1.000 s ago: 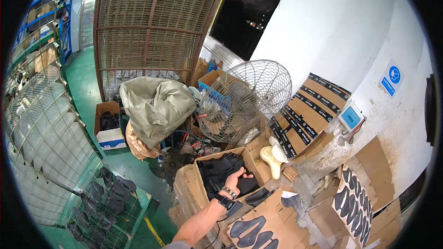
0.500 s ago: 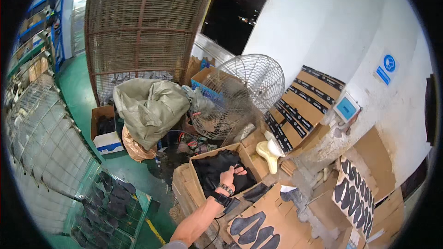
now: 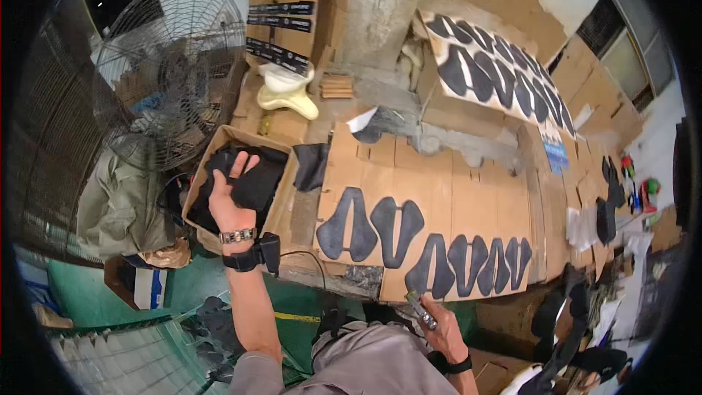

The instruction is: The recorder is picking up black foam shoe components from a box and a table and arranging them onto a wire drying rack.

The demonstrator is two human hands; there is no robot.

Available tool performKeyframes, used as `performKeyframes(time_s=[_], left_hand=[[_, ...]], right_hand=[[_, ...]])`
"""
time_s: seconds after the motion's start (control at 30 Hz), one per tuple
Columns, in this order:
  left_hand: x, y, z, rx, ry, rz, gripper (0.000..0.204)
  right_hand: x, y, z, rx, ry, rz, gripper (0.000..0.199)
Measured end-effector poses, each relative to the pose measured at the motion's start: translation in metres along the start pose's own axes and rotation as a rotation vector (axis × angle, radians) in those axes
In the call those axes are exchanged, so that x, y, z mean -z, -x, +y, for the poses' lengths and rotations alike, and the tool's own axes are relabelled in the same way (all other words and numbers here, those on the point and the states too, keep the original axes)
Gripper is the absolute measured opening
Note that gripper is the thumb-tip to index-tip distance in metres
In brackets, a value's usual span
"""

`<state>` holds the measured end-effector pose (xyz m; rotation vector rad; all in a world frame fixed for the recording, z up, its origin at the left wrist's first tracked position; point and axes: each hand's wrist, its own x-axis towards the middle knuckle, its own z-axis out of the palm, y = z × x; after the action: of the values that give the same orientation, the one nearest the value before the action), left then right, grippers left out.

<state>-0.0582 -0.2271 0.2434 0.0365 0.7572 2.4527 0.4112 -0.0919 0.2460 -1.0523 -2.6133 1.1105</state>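
Note:
My left hand (image 3: 230, 201) reaches into an open cardboard box (image 3: 281, 216) filled with black fabric pieces (image 3: 267, 168). A black piece lies against its palm, with two fingertips showing beyond the cloth; the other fingers are partly hidden. At the table's front edge, my right hand (image 3: 444, 330) is closed round a small silver metal tool (image 3: 422, 311), whose exact kind I cannot make out. Just above that tool, a row of dark, two-lobed cut pieces (image 3: 395, 230) lies on a flat cardboard sheet (image 3: 409, 164). One more black piece (image 3: 311, 167) rests right beside the box.
A large wire-caged fan (image 3: 172, 66) stands at the far left, above a greenish sack (image 3: 121, 201). Behind the table, a pale board (image 3: 479, 58) carries more dark pieces. A yellow shoe-last-like form (image 3: 289, 102) sits behind the box. A cable (image 3: 311, 254) crosses the front edge.
My view has swung to the right, bringing the cardboard sheet and my right hand with the metal tool into sight. My left hand is still in the box, its fingers now pointing more away from me.

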Motion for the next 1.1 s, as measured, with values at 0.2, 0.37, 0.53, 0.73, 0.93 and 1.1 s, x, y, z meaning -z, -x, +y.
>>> performKeyframes(time_s=[0.2,0.37,0.53,0.73,0.93,1.1], left_hand=[[-0.045,0.000,-0.056,0.103,0.023,-0.119,0.066],[-0.056,-0.033,-0.105,0.268,0.046,-0.153,0.065],[-0.093,-0.050,-0.147,0.233,-0.078,-0.001,0.062],[-0.114,-0.054,-0.165,0.182,-0.265,0.066,0.054],[-0.099,-0.050,-0.158,0.294,-0.264,-0.043,0.052],[-0.099,-0.040,-0.156,0.371,-0.436,-0.146,0.049]], right_hand=[[0.020,0.017,0.054,-0.192,0.002,0.049,0.053],[0.036,0.022,0.080,-0.292,-0.050,0.148,0.055],[0.043,0.020,0.106,-0.365,-0.070,0.151,0.054],[0.044,0.023,0.137,-0.381,-0.097,0.189,0.056],[0.048,0.016,0.156,-0.399,-0.098,0.192,0.056],[0.046,0.018,0.173,-0.469,-0.105,0.150,0.058]])
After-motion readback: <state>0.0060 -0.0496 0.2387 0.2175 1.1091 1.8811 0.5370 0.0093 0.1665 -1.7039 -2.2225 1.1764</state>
